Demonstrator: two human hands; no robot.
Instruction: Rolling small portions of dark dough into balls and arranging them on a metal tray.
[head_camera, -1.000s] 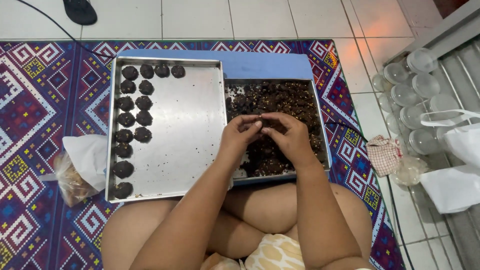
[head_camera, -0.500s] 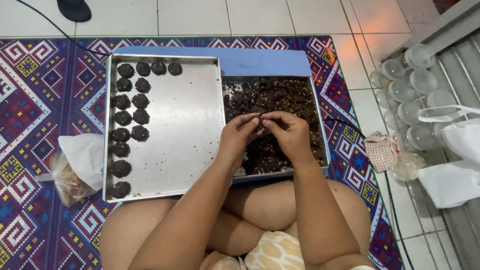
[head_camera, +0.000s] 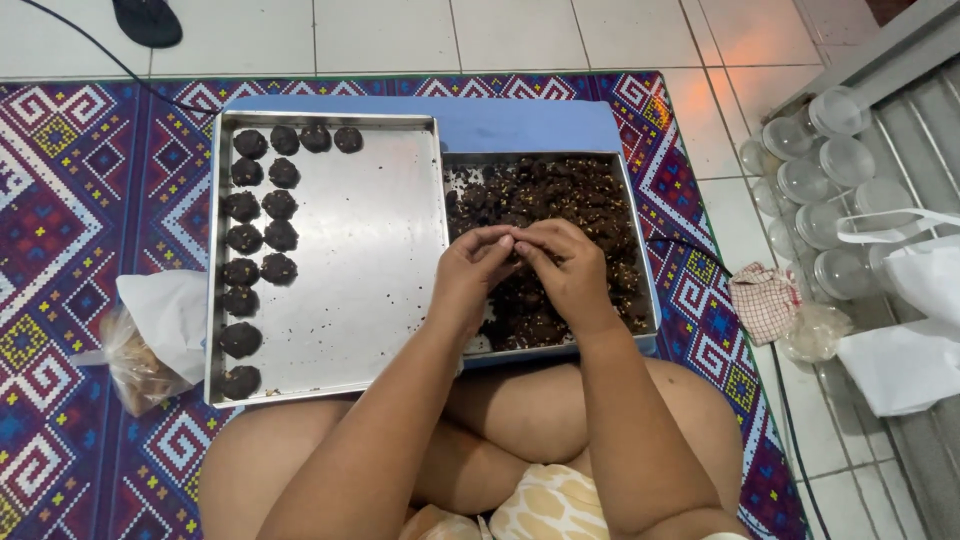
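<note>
A large rectangular steel baking tray (head_camera: 350, 270) lies at nine o'clock of the smaller steel pan of dark crumbly dough (head_camera: 560, 200). Above that pan, left hand (head_camera: 470, 275) and right hand (head_camera: 565, 265) are pinched together on a small dough lump (head_camera: 512, 240), its long axis not discernible.

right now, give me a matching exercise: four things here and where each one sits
Things:
1. dough balls
2. loose dough
3. checked cloth
4. clear jars

Places:
A. tiles by the mat's right edge
B. left part of the big tray
C. against the metal frame, far right
D. smaller tray, under both hands

Pairs: 1-B, 2-D, 3-A, 4-C
</note>
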